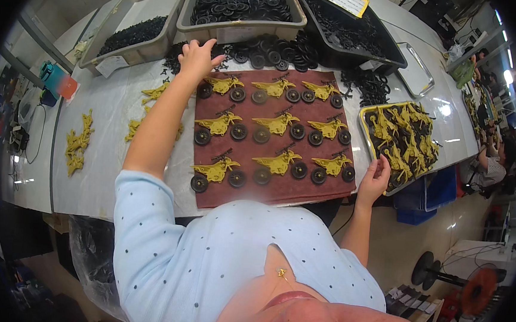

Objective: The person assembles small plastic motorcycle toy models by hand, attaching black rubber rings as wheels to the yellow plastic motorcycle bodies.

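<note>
My left hand (pixel 199 58) is stretched out at the far edge of the mat, fingers spread, over small black parts (pixel 175 59) heaped there. Nothing shows in its grasp. On the dark red mat (pixel 273 195) lie three rows of yellow toy motorcycle bodies (pixel 275 124), each with black wheels (pixel 238 131) and a black handlebar piece beside it. To the right, my right hand (pixel 375 180) is at the near left edge of a yellow-rimmed tray (pixel 365 129) piled with yellow and black motorcycles (pixel 406 141). Its fingers are bent together; whatever they hold is hidden.
Behind the mat stand a grey bin of black wheels (pixel 242 7), another grey bin of small black parts (pixel 134 35) and a black bin (pixel 351 33). Loose wheels (pixel 271 54) lie before them. More yellow bodies (pixel 78 145) sit left. A bottle (pixel 57 80) stands far left.
</note>
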A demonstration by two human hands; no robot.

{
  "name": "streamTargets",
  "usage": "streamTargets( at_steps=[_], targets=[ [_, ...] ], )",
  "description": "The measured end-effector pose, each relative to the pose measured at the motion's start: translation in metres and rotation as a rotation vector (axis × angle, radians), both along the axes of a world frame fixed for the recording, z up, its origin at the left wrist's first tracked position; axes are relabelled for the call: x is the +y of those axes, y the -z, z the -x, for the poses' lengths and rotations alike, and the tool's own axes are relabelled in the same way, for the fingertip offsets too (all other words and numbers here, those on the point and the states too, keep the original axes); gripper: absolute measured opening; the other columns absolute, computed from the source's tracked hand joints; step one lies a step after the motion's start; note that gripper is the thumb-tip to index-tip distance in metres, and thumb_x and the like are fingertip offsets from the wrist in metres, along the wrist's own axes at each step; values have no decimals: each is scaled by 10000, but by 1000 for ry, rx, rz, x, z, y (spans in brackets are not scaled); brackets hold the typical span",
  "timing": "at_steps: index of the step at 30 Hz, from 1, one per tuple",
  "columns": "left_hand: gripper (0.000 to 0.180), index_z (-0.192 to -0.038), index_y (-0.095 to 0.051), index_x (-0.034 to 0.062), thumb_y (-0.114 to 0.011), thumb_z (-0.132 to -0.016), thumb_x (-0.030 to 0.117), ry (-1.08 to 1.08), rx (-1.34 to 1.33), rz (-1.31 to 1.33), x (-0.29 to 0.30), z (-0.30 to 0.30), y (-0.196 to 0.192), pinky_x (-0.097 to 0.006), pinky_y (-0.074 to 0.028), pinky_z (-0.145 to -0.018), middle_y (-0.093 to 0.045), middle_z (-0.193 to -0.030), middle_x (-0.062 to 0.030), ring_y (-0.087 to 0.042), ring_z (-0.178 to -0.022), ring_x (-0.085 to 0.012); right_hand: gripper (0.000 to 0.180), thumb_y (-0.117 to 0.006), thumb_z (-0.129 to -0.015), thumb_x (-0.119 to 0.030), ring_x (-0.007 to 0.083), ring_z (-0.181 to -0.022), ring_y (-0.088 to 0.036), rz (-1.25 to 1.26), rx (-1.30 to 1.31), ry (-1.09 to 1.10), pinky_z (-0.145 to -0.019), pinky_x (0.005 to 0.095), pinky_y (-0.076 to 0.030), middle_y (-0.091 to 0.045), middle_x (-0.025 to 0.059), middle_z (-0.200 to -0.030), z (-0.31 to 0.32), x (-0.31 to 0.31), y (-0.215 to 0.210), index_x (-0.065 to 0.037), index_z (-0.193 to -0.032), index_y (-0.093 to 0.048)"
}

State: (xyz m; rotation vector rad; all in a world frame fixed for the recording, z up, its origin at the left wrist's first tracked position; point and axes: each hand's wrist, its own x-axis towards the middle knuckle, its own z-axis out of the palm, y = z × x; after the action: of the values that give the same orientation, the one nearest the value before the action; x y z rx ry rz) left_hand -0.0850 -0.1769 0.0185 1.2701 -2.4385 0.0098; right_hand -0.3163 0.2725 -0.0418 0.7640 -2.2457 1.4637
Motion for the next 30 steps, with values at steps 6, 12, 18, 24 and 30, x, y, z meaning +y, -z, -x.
streamTargets(
  at_steps=[6,12,18,24,30],
  targets=[
    [559,-1258,-547,243,-687,-768,474,60,-182,-110,-32,14,13,-518,-433,-906,-489,-1190,-192,-444,-1168,-380,223,-555,-919,-97,138,-734,-541,-82,214,94,-650,260,-452,-580,81,-932,-5,-6,3,9,-1113,-585],
    [228,-1063,-557,112,-573,-859,212,211,-139,115,-57,17,42,-473,-526,-746,-560,-1013,-206,-577,-953,-400,191,-549,-911,-79,146,-706,-530,-70,235,93,-621,272,-436,-582,75,-875,-3,-8,5,9,-1073,-595],
    [229,-919,-563,20,-500,-892,239,70,214,55,-92,6,41,-514,-490,-735,-618,-858,-263,-612,-814,-447,179,-547,-907,-71,146,-695,-526,-60,233,98,-612,272,-430,-577,75,-857,-3,-7,7,10,-1059,-595],
    [268,-830,-546,-5,-434,-929,217,-111,849,-534,-78,-5,5,-356,-459,-509,-573,-670,-143,-576,-589,-260,165,-545,-889,-52,203,-713,-551,-94,193,101,-606,303,-442,-581,93,-862,-6,-6,4,13,-1035,-588],
    [207,-902,-419,4,-332,-971,178,68,1912,-1620,-78,-25,6,-251,-318,-431,-450,-728,-85,-403,-578,-159,163,-546,-889,-52,173,-680,-528,-99,216,103,-574,281,-427,-541,77,-800,-9,-10,-2,15,-1031,-592]
  ],
)
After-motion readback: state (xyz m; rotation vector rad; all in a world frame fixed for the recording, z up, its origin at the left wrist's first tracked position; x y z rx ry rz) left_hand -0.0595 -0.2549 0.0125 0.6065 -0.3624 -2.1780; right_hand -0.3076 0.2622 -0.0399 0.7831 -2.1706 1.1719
